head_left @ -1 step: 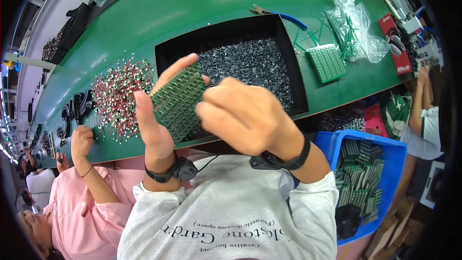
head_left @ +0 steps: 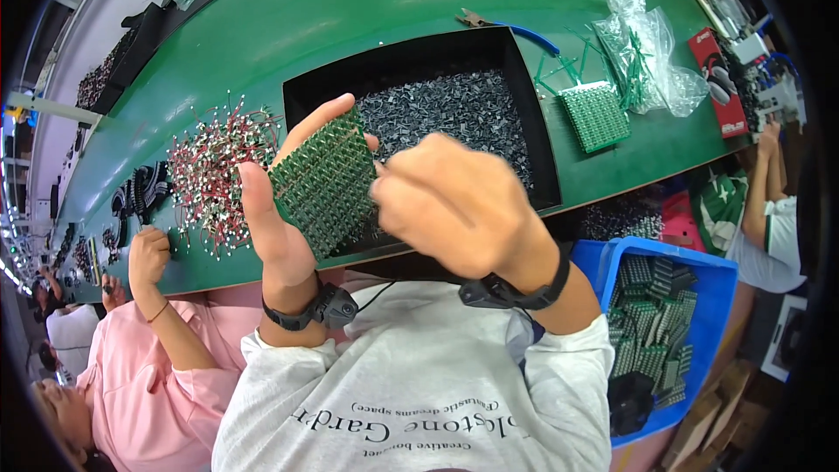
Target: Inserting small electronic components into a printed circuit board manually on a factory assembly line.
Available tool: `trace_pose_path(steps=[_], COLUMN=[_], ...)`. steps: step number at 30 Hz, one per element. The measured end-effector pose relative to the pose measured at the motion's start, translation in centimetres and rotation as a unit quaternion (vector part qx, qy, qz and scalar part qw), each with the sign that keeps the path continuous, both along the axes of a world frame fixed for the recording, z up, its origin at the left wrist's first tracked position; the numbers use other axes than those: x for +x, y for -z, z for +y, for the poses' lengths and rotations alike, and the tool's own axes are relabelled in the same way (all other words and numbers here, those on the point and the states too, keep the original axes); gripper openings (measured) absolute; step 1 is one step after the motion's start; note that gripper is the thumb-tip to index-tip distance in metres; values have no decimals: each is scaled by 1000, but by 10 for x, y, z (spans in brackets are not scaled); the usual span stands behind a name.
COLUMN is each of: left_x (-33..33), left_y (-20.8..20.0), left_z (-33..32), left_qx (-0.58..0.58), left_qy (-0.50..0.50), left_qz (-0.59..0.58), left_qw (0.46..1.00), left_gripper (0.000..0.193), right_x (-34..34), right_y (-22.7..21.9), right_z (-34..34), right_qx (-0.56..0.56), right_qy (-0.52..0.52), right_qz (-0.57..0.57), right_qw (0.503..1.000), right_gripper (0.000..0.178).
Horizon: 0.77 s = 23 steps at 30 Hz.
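My left hand [head_left: 284, 227] grips a green circuit board panel [head_left: 325, 183] by its edges, tilted up over the near left of a black tray [head_left: 540, 157]. Rows of small parts cover the panel's face. Close against the panel's right edge is my right hand [head_left: 459, 205], fingers curled in a pinch. What its fingertips hold, if anything, is hidden. Small dark grey pieces [head_left: 446, 114] fill the tray behind both hands.
Left of the tray lies a heap of red-wired parts [head_left: 223, 175]. Cutters [head_left: 516, 31], another panel [head_left: 594, 116] and a plastic bag [head_left: 651, 61] lie to the right. A blue bin [head_left: 717, 323] holds several boards. A co-worker's hand [head_left: 149, 253] is at left.
My right hand has shifted slightly to the right, away from the panel. The panel has turned a little in my left hand, its face catching more light.
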<state>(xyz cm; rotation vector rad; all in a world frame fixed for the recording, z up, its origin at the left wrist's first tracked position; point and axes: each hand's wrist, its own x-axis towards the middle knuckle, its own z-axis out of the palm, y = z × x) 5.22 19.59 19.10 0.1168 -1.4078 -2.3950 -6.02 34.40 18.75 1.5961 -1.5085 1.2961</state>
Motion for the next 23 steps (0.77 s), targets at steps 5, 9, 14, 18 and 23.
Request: trace_pose_path(steps=[5,9,14,18,23], left_x=[0,-2,-2,2,3], left_y=[-2,0,-1,-3,2], left_z=[6,7,15,14,10], left_qx=[-45,-57,-64,-113,-110], left_qy=[-19,-27,-57,-40,-18], left_qz=[-23,-26,-36,-62,-68], left_qw=[999,998,996,991,991], left_gripper=[100,99,100,101,96], right_x=[-4,16,23,20,8], right_y=[3,-1,-1,2,10], right_z=[1,-11,-19,-20,-11], right_qx=[62,18,41,2,-11], right_qy=[76,-2,-2,-20,-45], right_qz=[-40,-43,-11,-4,-12], right_qw=[994,999,999,1000,999], right_gripper=[21,30,31,29,34])
